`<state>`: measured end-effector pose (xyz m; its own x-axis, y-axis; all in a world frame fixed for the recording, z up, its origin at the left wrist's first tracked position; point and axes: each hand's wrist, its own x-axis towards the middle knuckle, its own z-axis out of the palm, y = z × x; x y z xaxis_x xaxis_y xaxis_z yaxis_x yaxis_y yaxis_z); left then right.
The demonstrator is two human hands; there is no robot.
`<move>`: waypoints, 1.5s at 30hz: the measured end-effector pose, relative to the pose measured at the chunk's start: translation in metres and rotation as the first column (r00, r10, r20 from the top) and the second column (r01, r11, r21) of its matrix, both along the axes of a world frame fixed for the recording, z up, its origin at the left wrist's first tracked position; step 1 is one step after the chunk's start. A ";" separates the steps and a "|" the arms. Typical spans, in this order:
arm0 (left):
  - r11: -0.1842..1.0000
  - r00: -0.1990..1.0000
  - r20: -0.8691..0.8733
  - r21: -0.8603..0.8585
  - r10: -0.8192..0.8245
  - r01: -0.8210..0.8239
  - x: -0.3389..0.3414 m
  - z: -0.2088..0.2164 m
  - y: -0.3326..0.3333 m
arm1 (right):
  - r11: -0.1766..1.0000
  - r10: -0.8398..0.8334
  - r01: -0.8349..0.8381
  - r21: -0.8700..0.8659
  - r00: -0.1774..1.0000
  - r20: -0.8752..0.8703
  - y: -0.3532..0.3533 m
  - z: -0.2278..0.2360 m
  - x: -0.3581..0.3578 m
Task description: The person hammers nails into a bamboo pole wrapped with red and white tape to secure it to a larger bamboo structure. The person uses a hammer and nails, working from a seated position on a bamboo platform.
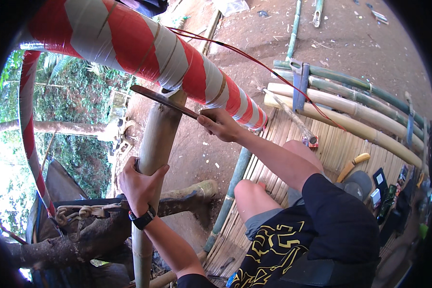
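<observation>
My left hand (pixel 138 185) is wrapped round an upright thick bamboo pole (pixel 157 137), thumb across its front. My right hand (pixel 220 126) is closed round the end of a long, narrow, brownish blade (pixel 161 98); its handle is hidden in my fingers. The blade lies across the pole near its top end, pointing up and left. Just above it, a thick post (pixel 189 67) wrapped in red and white slants down to the right, close to the pole's top.
A slatted bamboo platform (pixel 278 161) lies under my legs, with bamboo rails (pixel 341 96) along its far side. On it are a yellow-handled tool (pixel 354 165) and a grey cap (pixel 357 185). A thick branch (pixel 96 240) with rope crosses at lower left. Red cords (pixel 254 60) hang past the post.
</observation>
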<state>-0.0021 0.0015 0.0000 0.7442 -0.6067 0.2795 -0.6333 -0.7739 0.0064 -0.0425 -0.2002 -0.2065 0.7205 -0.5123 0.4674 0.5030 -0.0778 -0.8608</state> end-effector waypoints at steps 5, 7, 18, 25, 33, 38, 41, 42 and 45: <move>1.000 1.000 0.003 -0.010 -0.017 0.018 0.004 -0.003 0.002 | 0.915 -0.257 0.269 -0.299 0.963 0.081 0.002 0.010 -0.011; 0.999 0.999 0.008 -0.018 -0.035 0.036 0.004 -0.007 -0.002 | 0.828 -0.317 0.312 -0.466 0.946 0.070 0.004 0.012 -0.021; 1.000 1.000 -0.003 0.024 -0.001 0.001 0.002 0.001 0.005 | 0.837 -0.431 0.382 -0.392 0.901 -0.042 0.005 0.020 -0.003; 1.000 1.000 -0.010 0.001 -0.024 0.024 0.008 -0.001 0.003 | 0.862 -0.378 0.341 -0.376 0.925 -0.028 0.007 0.017 0.000; 0.998 0.999 -0.006 -0.031 -0.049 0.049 0.004 0.000 0.004 | 0.850 -0.412 0.376 -0.369 0.911 -0.023 0.020 0.013 0.005; 0.997 0.997 -0.020 -0.008 -0.078 0.078 0.015 -0.014 -0.003 | 0.856 -0.374 0.299 -0.421 0.921 -0.106 0.010 0.008 -0.012; 0.999 0.999 0.010 0.005 -0.043 0.043 0.004 0.001 0.015 | 0.849 -0.417 0.347 -0.399 0.903 -0.103 0.020 0.015 -0.003; 0.999 0.999 -0.011 0.006 -0.036 0.036 0.002 0.002 0.009 | 0.834 -0.470 0.397 -0.383 0.875 -0.118 0.016 0.016 -0.001; 0.999 0.998 -0.055 0.010 -0.042 0.043 0.003 -0.003 0.000 | 0.852 -0.448 0.310 -0.421 0.849 -0.280 0.021 0.005 -0.025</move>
<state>0.0008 0.0017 -0.0027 0.7319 -0.6408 0.2316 -0.6644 -0.7466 0.0336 -0.0673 -0.1791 -0.2014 0.6527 -0.6323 0.4173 0.0353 -0.5248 -0.8505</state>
